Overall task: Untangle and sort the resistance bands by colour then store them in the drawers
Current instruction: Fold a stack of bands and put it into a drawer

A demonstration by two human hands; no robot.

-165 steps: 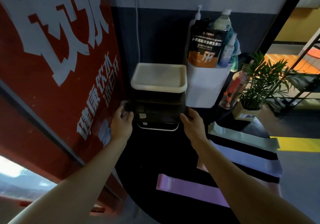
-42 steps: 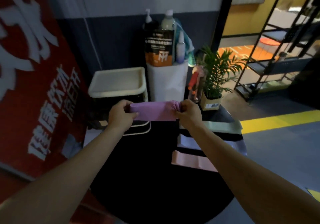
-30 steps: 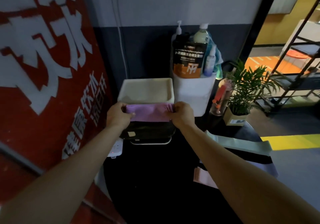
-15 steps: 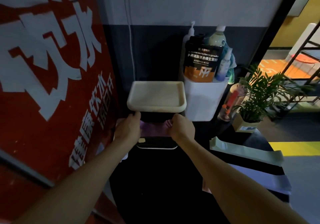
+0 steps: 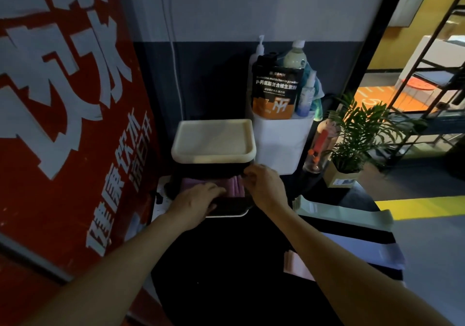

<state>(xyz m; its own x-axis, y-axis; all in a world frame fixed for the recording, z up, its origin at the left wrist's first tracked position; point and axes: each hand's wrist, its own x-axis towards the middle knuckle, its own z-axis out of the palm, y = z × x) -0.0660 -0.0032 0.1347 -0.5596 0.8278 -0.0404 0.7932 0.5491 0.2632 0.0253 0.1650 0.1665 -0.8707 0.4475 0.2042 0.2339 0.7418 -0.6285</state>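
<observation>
A dark drawer unit with a cream lid [image 5: 214, 141] stands at the back of the black round table [image 5: 234, 270]. Its upper drawer [image 5: 227, 215] is pulled out, and a folded purple band [image 5: 232, 187] lies inside it. My left hand [image 5: 197, 199] rests flat on the band's left part, fingers straight. My right hand [image 5: 264, 187] has curled fingers at the band's bunched right end. A pale green band [image 5: 339, 212], a lilac band [image 5: 364, 247] and a pink band [image 5: 297, 265] lie flat on the table's right side.
A white tub [image 5: 279, 147] with bottles and a black pouch stands right of the drawers. Beside it are a clear bottle [image 5: 317, 154] and a potted plant [image 5: 352, 147]. A red signboard [image 5: 63, 124] walls off the left. A white power strip [image 5: 161, 199] lies beside the drawers.
The purple band, held stretched between both hands, has gone down into the open drawer. My left hand has let go of its end and now lies flat on the band.
</observation>
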